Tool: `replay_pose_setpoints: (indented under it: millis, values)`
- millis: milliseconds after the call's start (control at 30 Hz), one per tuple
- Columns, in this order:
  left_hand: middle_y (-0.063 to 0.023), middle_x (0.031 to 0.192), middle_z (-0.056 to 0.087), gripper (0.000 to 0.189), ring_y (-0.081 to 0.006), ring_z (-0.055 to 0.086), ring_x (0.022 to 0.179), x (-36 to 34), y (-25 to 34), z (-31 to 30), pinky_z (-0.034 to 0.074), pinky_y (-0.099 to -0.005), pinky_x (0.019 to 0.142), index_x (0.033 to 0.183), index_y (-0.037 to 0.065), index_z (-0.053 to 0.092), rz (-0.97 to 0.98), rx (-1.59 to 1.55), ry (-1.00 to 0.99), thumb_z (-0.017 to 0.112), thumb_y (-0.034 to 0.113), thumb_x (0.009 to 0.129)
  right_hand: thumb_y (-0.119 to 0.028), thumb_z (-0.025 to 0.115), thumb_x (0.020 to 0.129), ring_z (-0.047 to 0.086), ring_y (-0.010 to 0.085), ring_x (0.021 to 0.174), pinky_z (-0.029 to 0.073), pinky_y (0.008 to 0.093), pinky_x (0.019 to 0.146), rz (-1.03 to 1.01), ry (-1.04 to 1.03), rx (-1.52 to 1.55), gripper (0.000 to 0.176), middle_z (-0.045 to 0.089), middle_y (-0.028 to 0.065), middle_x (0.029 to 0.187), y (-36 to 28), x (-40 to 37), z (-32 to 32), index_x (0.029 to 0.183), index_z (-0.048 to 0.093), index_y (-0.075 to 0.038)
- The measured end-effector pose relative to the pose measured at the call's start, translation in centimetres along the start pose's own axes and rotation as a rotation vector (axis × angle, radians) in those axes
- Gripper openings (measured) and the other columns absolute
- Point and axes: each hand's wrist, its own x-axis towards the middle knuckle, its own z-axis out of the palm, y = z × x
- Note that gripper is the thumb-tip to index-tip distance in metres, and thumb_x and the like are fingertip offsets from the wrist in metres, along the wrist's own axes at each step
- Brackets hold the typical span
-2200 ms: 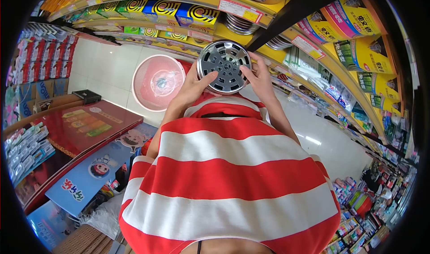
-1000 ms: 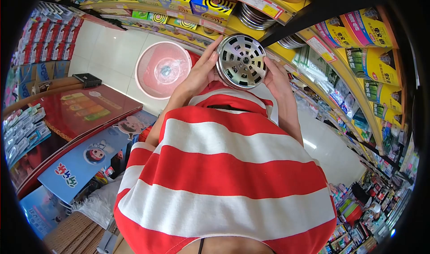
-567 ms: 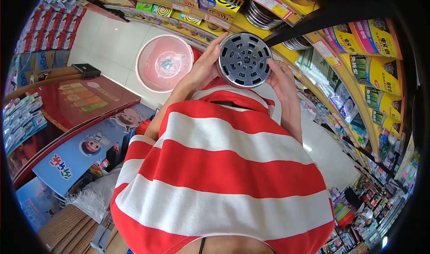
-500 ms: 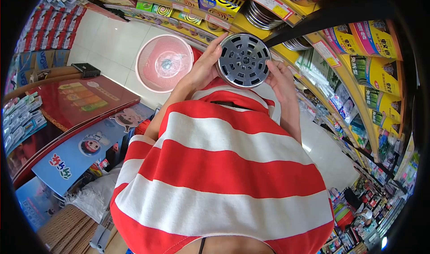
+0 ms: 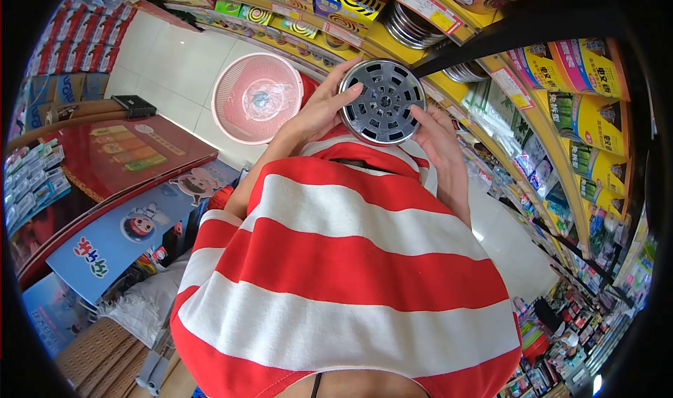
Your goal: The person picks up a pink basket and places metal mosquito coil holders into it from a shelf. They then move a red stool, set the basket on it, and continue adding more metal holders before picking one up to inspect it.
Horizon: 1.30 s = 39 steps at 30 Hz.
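Note:
A round metal tin with a slotted, perforated lid is held up in front of my chest, lid facing me. My left hand grips its left rim, thumb resting on the lid. My right hand holds the right rim from below. Just beyond the tin, on the yellow shelf, stands a stack of similar metal tins. My red and white striped shirt fills the lower middle of the view.
A pink plastic basket sits on the white tiled floor ahead. Boxed goods line the yellow shelves at the top and right. A red counter and blue cartons stand at the left.
The tin has been raised from chest level toward the shelf and tilted a little. My left thumb has moved onto the lid. Both hands have kept hold throughout.

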Motion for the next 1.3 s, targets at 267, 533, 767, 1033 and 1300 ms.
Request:
replay_pose_setpoints:
  millis: [267,533,767,1033,1300]
  values:
    - [-0.0118,0.137,0.032,0.057,-0.0246,0.037,0.124,0.3,0.0,-0.2,0.039,-0.0403,0.098,0.139,0.010,0.019,-0.028,-0.114,-0.050,0.027,0.044,0.094,-0.010,0.054,0.088,0.061,0.0180,0.085,0.051,0.0361,0.079,0.033,0.007,0.092,0.020,0.061,0.0134,0.097,0.3,0.2,-0.5,0.100,0.054,0.005]
    - [-0.0107,0.140,0.027,0.062,-0.0260,0.032,0.127,-0.1,0.5,0.3,0.037,-0.0432,0.098,0.139,0.010,0.016,-0.069,-0.115,-0.080,0.019,0.051,0.093,-0.011,0.054,0.087,0.061,0.0164,0.081,0.051,0.0342,0.073,0.039,0.006,0.052,0.016,0.062,0.0120,0.093,0.4,0.4,-0.7,0.095,0.056,0.003]
    - [-0.0108,0.131,0.038,0.056,-0.0206,0.044,0.116,-0.3,0.5,0.3,0.043,-0.0367,0.093,0.137,0.009,0.022,-0.055,0.023,0.016,0.048,0.028,0.091,-0.010,0.054,0.087,0.061,0.0158,0.079,0.052,0.0340,0.072,0.003,0.046,0.026,0.017,0.062,0.0112,0.092,0.8,0.5,-0.2,0.097,0.056,0.004]
    - [-0.0086,0.111,0.054,0.048,-0.0134,0.054,0.097,0.5,-1.0,-0.3,0.048,-0.0262,0.079,0.128,0.007,0.037,0.109,0.114,0.154,0.058,0.005,0.084,-0.010,0.055,0.087,0.060,0.0146,0.079,0.052,0.0321,0.071,-0.043,0.050,-0.029,0.019,0.061,0.0091,0.092,1.2,0.5,0.6,0.099,0.055,0.004]
    - [-0.0074,0.109,0.056,0.047,-0.0135,0.057,0.092,0.5,-1.0,-0.6,0.051,-0.0273,0.075,0.128,0.008,0.037,0.119,0.048,0.190,0.056,0.005,0.085,-0.011,0.056,0.087,0.059,0.0144,0.082,0.051,0.0307,0.073,-0.101,0.077,-0.118,0.022,0.060,0.0095,0.095,0.8,0.2,1.7,0.103,0.053,0.004]
